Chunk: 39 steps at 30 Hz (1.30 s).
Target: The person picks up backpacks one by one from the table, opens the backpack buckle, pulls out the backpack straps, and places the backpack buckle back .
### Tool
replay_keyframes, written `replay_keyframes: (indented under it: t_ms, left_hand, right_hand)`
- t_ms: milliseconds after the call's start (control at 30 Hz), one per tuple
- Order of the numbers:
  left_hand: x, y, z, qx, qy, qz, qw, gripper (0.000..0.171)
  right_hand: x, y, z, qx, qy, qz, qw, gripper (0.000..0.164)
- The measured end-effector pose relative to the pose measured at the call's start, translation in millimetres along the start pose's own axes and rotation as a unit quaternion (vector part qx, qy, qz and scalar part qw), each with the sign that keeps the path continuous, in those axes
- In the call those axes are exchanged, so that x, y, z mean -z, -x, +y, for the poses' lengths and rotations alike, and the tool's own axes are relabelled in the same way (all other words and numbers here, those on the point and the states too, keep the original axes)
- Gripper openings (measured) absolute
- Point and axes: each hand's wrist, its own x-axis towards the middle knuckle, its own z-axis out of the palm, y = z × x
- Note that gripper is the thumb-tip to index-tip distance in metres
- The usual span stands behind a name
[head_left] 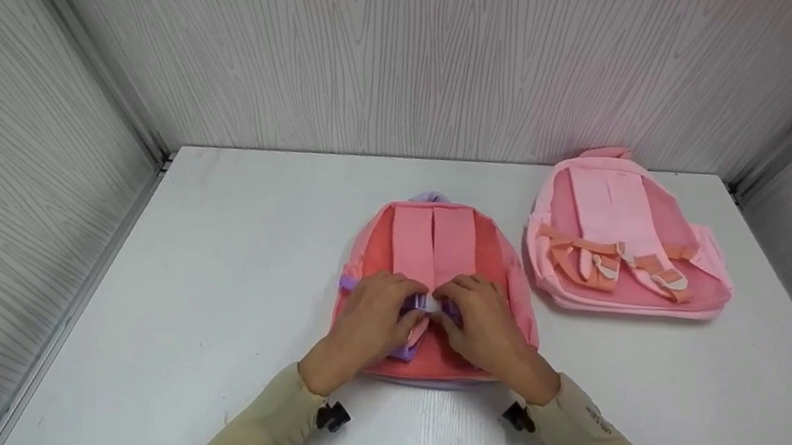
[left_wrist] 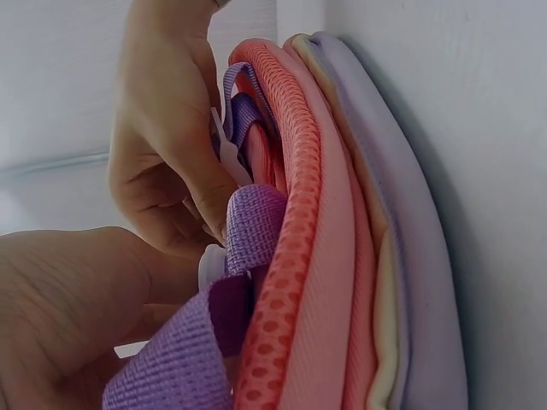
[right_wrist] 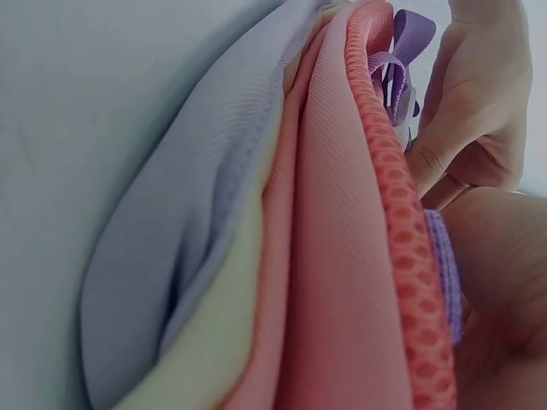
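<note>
A small backpack [head_left: 501,258] lies on its front on the table, its coral mesh back and pink shoulder straps [head_left: 412,243] facing up. Over its lower middle, my left hand [head_left: 373,318] and right hand [head_left: 484,332] meet. Their thumbs and fingers pinch a white plastic buckle [head_left: 433,304] from both sides, largely hidden by the fingertips. Purple webbing [left_wrist: 175,354] loops beside my left hand in the left wrist view. On the other side, a purple band [right_wrist: 444,269] passes by my right hand along the mesh edge.
To the right lies a second pink backpack [head_left: 610,203], also back side up, with orange webbing [head_left: 586,244] and white buckles [head_left: 670,279] at its lower part. Grey wood-grain panels [head_left: 416,59] enclose the white table [head_left: 234,248] at the back and sides.
</note>
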Motion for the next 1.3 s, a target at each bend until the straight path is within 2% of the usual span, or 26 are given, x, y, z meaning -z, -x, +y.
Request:
replay_keyframes:
  t_ms: [233, 467, 900, 1300]
  left_hand:
    - [-0.2, 2.6, -0.4, 0.008, 0.027, 0.006, 0.9996, 0.032]
    - [0.4, 2.7, -0.2, 0.014, 0.039, 0.016, 0.999, 0.033]
    - [4.6, 3.7, -2.9, 0.013, 0.07, 0.011, 0.9974, 0.032]
    - [3.0, -1.1, -12.8, 0.001, 0.116, 0.002, 0.9932, 0.031]
  right_hand:
    - [2.1, 2.3, 0.7, 0.013, 0.004, 0.019, 1.0, 0.02]
    - [5.7, 3.1, 0.2, 0.044, -0.014, 0.05, 0.998, 0.017]
    - [5.0, 2.7, 3.2, 0.086, -0.05, 0.061, 0.993, 0.015]
    - [0.6, 0.6, 7.2, 0.096, -0.053, 0.07, 0.991, 0.015]
